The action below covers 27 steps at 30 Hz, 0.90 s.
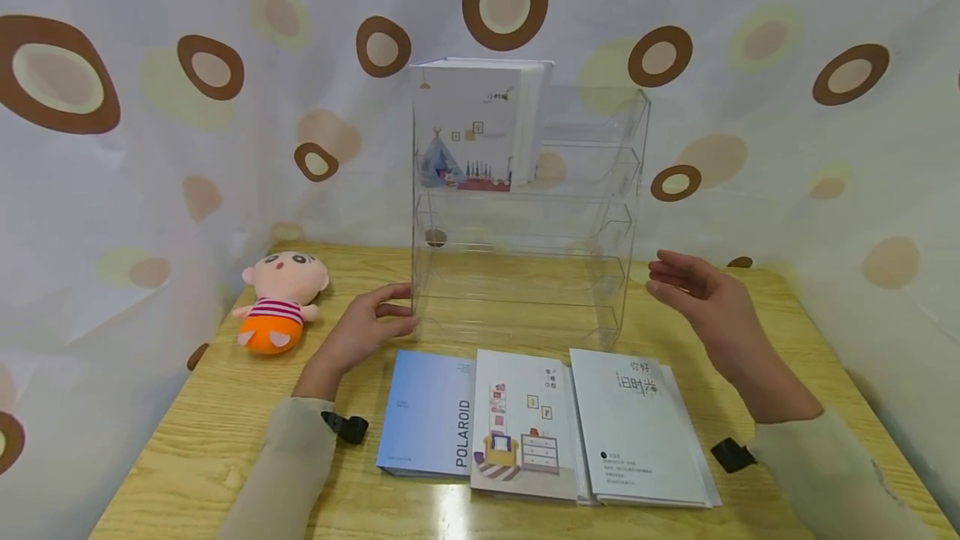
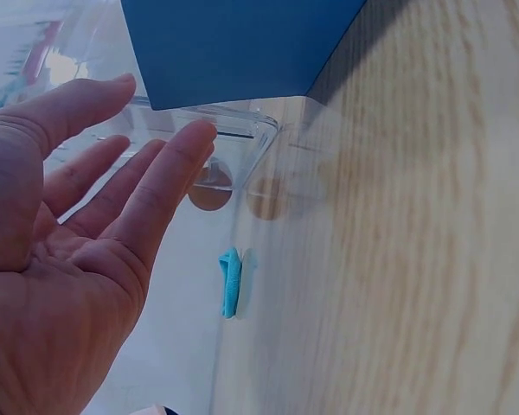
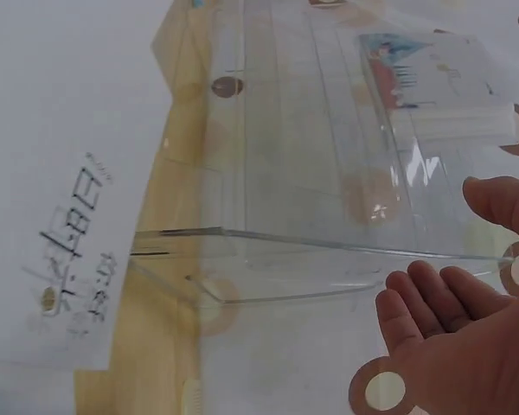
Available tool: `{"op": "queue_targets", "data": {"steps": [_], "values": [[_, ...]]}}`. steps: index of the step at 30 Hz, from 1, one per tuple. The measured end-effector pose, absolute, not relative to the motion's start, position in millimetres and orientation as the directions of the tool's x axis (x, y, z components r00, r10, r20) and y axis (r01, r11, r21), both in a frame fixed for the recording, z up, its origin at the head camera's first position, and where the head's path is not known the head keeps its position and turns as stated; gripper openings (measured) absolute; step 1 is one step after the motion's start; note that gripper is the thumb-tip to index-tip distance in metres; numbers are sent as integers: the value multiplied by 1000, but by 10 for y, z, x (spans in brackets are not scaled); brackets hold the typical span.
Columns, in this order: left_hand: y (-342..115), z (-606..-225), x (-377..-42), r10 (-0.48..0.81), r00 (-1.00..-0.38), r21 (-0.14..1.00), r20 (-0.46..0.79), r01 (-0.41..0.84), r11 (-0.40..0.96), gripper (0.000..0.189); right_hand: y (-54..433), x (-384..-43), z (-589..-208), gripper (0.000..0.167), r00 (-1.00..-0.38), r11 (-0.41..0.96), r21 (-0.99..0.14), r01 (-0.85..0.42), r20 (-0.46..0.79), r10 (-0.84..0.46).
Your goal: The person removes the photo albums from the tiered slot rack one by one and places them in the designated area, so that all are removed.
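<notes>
A tiered clear acrylic rack [image 1: 517, 273] stands on the table. In its top tier, at the left, sits a white album [image 1: 465, 123] with a blue tent picture. My left hand [image 1: 367, 325] is beside the rack's lower left side, fingertips right at the edge, loosely bent and holding nothing. On the other side my right hand [image 1: 708, 307] hovers a little apart from the rack, fingers relaxed, palm toward it. In front of the rack lie a blue POLAROID album [image 1: 427, 415], a white album with a yellow armchair [image 1: 521, 432] and a white album with Chinese lettering [image 1: 645, 432].
To the left, a plush doll [image 1: 281, 302] in a striped top and orange pants rests on the wooden table [image 1: 195, 440]. Behind everything hangs a white spotted cloth [image 1: 300, 90]. A small turquoise piece [image 2: 231, 284] shows near the table's back in the left wrist view.
</notes>
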<state>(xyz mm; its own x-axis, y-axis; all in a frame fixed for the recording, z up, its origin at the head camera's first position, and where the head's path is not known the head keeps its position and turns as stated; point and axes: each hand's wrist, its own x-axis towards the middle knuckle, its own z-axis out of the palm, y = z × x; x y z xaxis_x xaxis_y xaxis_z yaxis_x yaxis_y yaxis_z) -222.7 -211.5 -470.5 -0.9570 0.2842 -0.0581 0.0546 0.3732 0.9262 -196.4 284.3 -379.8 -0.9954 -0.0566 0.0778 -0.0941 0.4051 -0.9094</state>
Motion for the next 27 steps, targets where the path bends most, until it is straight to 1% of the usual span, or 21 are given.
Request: {"op": "queue_targets", "data": {"steps": [3,5,15,22,27], "values": [[-2118,-4704,-2222,282,-957,927,-62,49,372,67,2747,-2029,-3680,61,-988,382,-912,-150,129,-82],[-2121,-4703,-2216,281,-958,927,-62,49,372,68,2671,-2071,-3604,60,-985,384,-907,-172,147,-96],[-2124,-4707,-2214,290,-956,935,-52,55,350,66,2311,-2315,-3276,58,-973,381,-897,-222,183,-137],[-2121,-4703,-2205,279,-958,936,-64,39,351,66,2062,-2556,-3107,56,-969,312,-920,-238,202,-144],[-2124,-4701,-2222,276,-959,928,-72,37,370,66,1903,-2741,-3009,55,-962,267,-926,-267,238,-135]]}}
